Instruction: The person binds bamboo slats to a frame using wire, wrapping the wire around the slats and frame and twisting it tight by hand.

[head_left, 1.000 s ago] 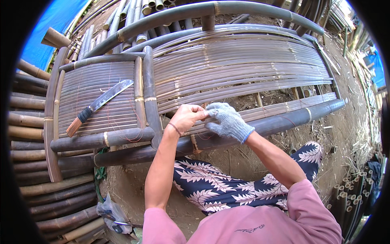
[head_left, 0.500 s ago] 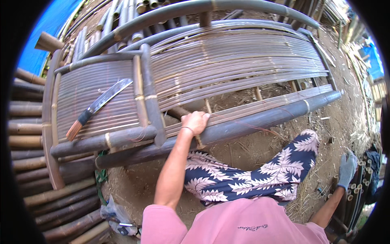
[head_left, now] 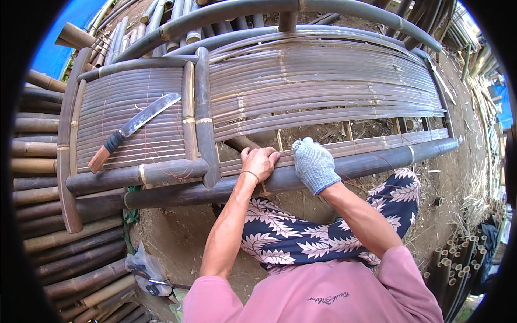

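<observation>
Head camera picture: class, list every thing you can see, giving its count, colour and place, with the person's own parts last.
Curved bamboo-slat frame: one, grey-brown, across the middle.
Long dark bamboo pole: one, the frame's near edge, under both hands.
Wooden-handled machete: one, lying on the left slat panel.
Stacked bamboo poles: many, brown, lower left.
Clear plastic bag: one, on the ground, lower left.
Blue tarp: one, upper left.
Left hand: bare, on the slats.
Right hand: grey knitted glove, on the pole.

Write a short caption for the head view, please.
Bare left hand and gloved right hand rest on a bamboo frame; a knife lies nearby.
</observation>
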`<state>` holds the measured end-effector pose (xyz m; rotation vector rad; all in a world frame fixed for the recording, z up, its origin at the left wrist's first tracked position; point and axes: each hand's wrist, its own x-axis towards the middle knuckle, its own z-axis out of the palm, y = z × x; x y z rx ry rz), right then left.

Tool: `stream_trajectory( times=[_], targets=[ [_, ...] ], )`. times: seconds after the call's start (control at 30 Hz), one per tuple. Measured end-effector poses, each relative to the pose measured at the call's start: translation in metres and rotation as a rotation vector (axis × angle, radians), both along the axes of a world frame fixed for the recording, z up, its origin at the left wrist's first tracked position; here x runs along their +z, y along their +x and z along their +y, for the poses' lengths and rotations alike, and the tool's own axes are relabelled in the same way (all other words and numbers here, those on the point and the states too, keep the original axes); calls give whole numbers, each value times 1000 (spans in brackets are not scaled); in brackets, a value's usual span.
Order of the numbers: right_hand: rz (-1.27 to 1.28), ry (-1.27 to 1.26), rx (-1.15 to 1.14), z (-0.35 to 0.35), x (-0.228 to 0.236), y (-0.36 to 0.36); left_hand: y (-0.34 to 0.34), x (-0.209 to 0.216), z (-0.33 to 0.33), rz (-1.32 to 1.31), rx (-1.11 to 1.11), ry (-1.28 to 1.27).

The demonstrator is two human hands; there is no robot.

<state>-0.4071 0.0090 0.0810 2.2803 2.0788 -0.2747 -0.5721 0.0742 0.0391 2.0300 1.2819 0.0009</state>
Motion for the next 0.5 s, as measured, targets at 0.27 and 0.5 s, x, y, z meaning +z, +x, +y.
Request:
stream_trajectory(
  times=[0.27, 0.5],
  targets=[
    [636, -417, 97, 13, 33, 41, -1, -10, 0, -23, 26, -1],
    [1530, 12, 70, 37, 98, 68, 1, -7, 2, -5, -47, 14]
  ],
)
